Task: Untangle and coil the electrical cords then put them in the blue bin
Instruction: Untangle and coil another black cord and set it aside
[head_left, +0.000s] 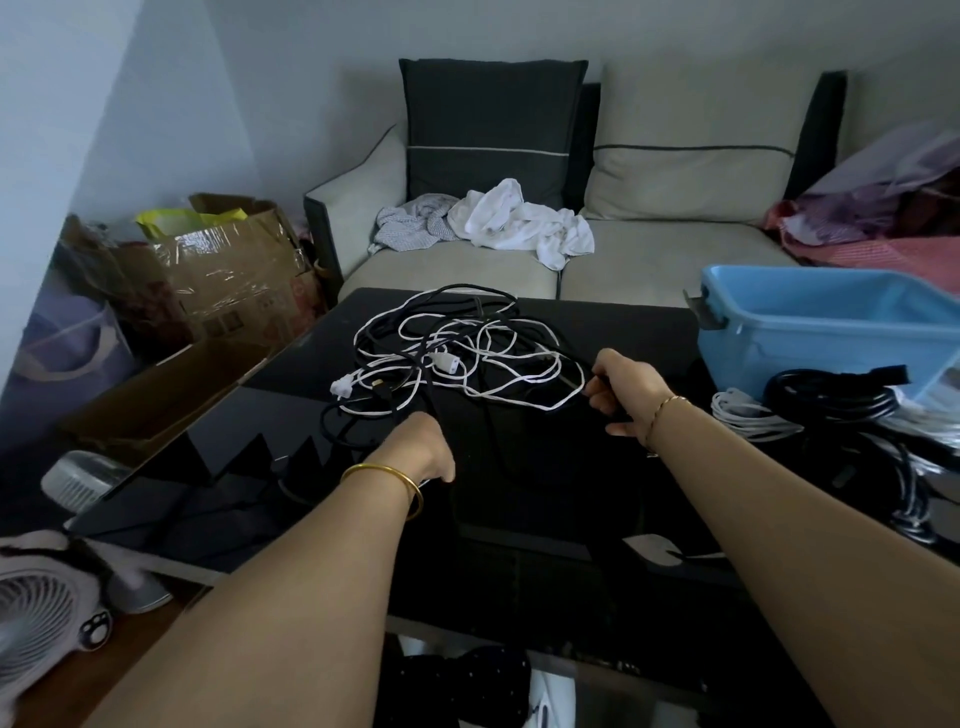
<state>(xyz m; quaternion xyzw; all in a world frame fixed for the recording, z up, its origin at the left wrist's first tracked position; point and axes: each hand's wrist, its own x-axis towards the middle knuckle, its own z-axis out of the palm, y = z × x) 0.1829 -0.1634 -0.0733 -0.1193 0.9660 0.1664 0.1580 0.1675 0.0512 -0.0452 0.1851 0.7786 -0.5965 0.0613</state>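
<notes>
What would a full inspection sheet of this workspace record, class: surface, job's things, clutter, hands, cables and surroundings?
Surface: glossy black glass table, reflective.
Job's things: tangled heap of black and white cords mid-table; light blue plastic bin at the table's right, no cords visible inside; coiled black cord and coiled white cord lie in front of it.
Clutter: brown cardboard boxes left of the table; white fan lower left.
Hands: right hand grips a black cord from the heap; left hand low by the heap, fingers hidden, grip cannot be told.
Cables: nothing seen beyond the job's cords.
Surroundings: beige sofa behind, crumpled white cloth on it.
</notes>
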